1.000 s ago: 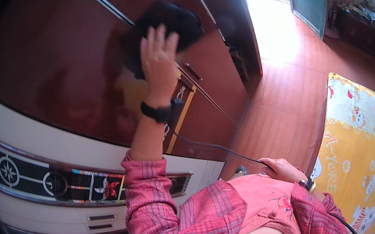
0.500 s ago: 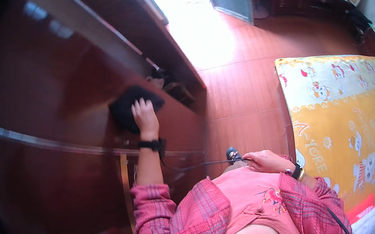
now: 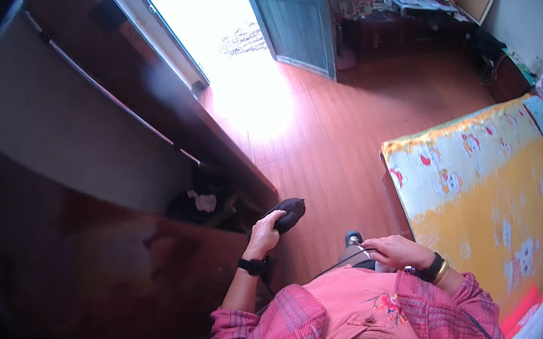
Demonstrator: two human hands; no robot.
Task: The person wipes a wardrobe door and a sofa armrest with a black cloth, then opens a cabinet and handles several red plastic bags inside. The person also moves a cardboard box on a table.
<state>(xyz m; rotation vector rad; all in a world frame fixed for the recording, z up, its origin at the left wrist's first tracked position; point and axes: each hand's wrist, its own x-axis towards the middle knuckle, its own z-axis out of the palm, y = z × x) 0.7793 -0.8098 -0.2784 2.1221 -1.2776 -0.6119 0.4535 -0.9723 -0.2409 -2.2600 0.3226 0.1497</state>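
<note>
Black cloth (image 3: 289, 214): one piece, bunched; located in the left hand, at the outer corner of the wardrobe, seen against the floor; contact with the wardrobe cannot be told. Half a second earlier it lay spread flat on the glossy panel.
Left hand (image 3: 265, 235): fingers bent and closed on the cloth; earlier open over it, pressing it to the panel. Black band (image 3: 252, 266) at the wrist.
Right hand (image 3: 396, 251): at the waist, fingers curled together around a thin dark cord (image 3: 335, 265); holding it as before. Black wristband (image 3: 430, 268) and gold-coloured bangle (image 3: 442, 270) on the wrist.
Wardrobe (image 3: 101, 263): dark red-brown, glossy, at left; an open compartment, now more fully in view, contains a crumpled white item (image 3: 202, 200).
Floor (image 3: 331, 147): reddish, bright near the doorway; more of it visible than earlier.
Door (image 3: 292, 21): green, standing open; now seen almost to its top.
Bed (image 3: 481, 202): at right, yellow and pale cartoon-patterned cover; sits lower in view than before.
</note>
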